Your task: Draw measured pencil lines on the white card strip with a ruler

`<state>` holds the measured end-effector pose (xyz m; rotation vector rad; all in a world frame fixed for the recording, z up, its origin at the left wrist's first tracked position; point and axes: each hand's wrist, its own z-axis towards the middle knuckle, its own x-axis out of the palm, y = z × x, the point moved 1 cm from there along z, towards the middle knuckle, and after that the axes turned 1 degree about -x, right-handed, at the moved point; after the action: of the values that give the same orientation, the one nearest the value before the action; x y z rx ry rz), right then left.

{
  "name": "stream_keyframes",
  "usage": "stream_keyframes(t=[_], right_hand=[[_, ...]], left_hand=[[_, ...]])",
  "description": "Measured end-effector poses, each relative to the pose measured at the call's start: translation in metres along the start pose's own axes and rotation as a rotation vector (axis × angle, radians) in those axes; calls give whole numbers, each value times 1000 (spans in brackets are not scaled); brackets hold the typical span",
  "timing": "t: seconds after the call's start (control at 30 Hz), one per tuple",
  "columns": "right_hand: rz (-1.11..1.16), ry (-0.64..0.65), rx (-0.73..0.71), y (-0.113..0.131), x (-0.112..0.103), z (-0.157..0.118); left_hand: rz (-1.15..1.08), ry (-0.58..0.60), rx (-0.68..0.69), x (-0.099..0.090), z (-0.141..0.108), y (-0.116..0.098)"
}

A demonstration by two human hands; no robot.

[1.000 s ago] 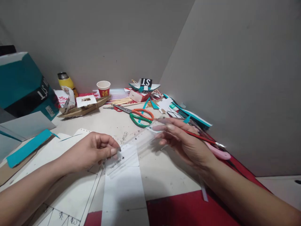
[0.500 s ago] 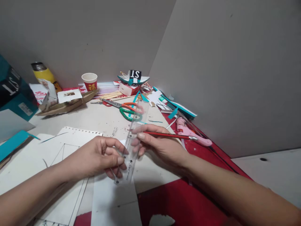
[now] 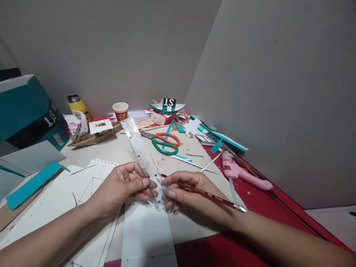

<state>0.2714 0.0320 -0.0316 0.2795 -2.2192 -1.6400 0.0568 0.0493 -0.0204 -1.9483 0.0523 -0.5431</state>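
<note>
A clear plastic ruler (image 3: 137, 146) slants up and away to the left, its near end between my hands. My left hand (image 3: 130, 183) pinches the ruler's left edge between thumb and fingers. In my right hand (image 3: 186, 189) lies a dark red pencil (image 3: 205, 193), its tip pointing left toward the ruler and its metal end toward my wrist. The right fingertips are at the ruler's right edge. Beneath the hands is a white paper strip (image 3: 147, 233), and to its left lies a sheet with ruled pencil lines (image 3: 91, 178).
Scissors with orange and green handles (image 3: 165, 150) lie beyond the hands. At right rests a pink glue gun (image 3: 244, 176). Behind are a cardboard boat (image 3: 91, 139), a paper cup (image 3: 120, 109) and a small teal boat (image 3: 168, 107). A teal box (image 3: 30, 111) stands at left.
The ruler has swung from leaning right to leaning left. My right hand has lowered toward the ruler's near end, and the pencil now tilts down to the right. The view has shifted.
</note>
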Motion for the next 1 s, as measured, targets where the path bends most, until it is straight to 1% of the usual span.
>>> stream_keyframes(t=[0.1,0.3,0.5,0.67,1.0], right_hand=[[6,-2,28,-1,-1,2],[30,23,-16,1,-5,2],[36,18,-25,-2,-7,3],[31,37,-16,-5,-9,4],[-4,28,15,-1,-5,4]], left_hand=[[3,4,-5,-1,0,2],[6,-4,-39,-2,1,2],[-1,9,-38,-5,3,2],[1,2,-43,-7,4,2],[-21,37,-33,-11,5,7]])
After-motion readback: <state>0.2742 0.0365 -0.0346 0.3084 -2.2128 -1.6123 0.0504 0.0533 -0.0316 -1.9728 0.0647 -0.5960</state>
